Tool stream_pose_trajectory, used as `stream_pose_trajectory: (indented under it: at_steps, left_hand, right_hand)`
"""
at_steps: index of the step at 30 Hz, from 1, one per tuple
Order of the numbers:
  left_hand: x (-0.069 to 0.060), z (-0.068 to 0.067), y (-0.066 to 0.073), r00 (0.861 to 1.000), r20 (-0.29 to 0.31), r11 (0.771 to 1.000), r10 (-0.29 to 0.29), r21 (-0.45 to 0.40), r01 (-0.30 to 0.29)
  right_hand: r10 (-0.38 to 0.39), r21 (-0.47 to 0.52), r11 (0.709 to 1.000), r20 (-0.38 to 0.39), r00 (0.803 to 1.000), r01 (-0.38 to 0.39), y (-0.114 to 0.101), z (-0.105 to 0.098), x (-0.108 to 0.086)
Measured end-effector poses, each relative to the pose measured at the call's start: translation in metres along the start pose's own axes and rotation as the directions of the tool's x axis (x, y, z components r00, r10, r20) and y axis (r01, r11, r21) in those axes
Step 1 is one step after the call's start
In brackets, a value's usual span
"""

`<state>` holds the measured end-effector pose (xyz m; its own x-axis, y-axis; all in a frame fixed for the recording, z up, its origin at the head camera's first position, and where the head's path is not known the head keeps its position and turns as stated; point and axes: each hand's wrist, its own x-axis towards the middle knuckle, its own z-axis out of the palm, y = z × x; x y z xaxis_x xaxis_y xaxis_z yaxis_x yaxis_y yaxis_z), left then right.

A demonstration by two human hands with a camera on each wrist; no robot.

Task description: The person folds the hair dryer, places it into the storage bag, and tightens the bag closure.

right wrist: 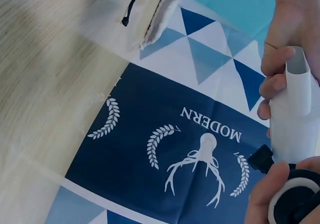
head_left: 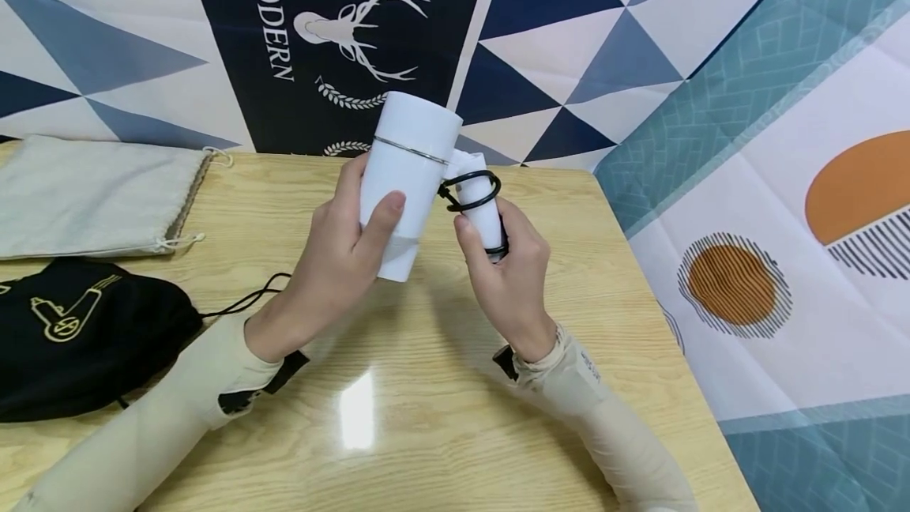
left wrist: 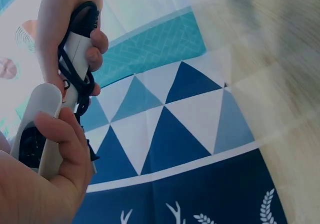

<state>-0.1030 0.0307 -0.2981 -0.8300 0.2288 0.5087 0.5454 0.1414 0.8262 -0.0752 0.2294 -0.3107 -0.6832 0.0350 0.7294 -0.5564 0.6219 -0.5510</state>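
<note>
My left hand (head_left: 334, 255) grips a white tapered cylinder (head_left: 408, 180) with a thin silver ring, thumb across its front. To its right, my right hand (head_left: 512, 267) holds a slimmer white handle (head_left: 476, 200) with a black cord (head_left: 490, 178) looped around it. The handle's top end meets the cylinder's side; the joint is partly hidden. In the left wrist view the cord (left wrist: 75, 77) winds along the handle, above the left hand's curled fingers (left wrist: 70, 139). A flattened open nozzle (right wrist: 298, 82) shows on the cylinder in the right wrist view.
On the table (head_left: 426, 449) at left lie a grey-white drawstring pouch (head_left: 92, 196) and, nearer, a black drawstring bag (head_left: 85, 346) with a gold hair-dryer print. Patterned cloth (head_left: 569, 38) hangs behind the table and along its right side.
</note>
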Motion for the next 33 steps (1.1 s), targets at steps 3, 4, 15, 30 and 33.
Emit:
stream_pose_trajectory:
  at_steps: [3,4,15,30,33]
  left_hand:
    - [0.001,-0.008,0.0,1.0,0.001,1.0,-0.006,-0.022,0.006]
    - [0.001,-0.011,0.0,1.0,0.002,0.999,-0.011,-0.033,0.011]
    - [0.005,-0.039,0.013,0.998,0.05,0.999,-0.036,0.008,0.035]
    - [0.0,-0.011,0.006,0.998,-0.032,0.999,0.052,-0.006,-0.052]
    - [-0.001,-0.006,0.005,0.995,-0.069,0.998,0.067,-0.005,-0.068]
  right_hand:
    - [0.027,0.104,0.994,0.082,0.996,-0.036,-0.006,-0.003,0.002]
    - [0.047,0.155,0.986,0.122,0.991,-0.066,-0.008,-0.005,0.003]
    - [0.278,0.494,0.639,0.567,0.776,-0.59,-0.02,-0.025,0.021]
    - [0.258,0.508,0.72,0.436,0.862,-0.473,-0.017,-0.025,0.011]
    - [0.249,0.508,0.746,0.388,0.887,-0.431,-0.017,-0.021,0.008]
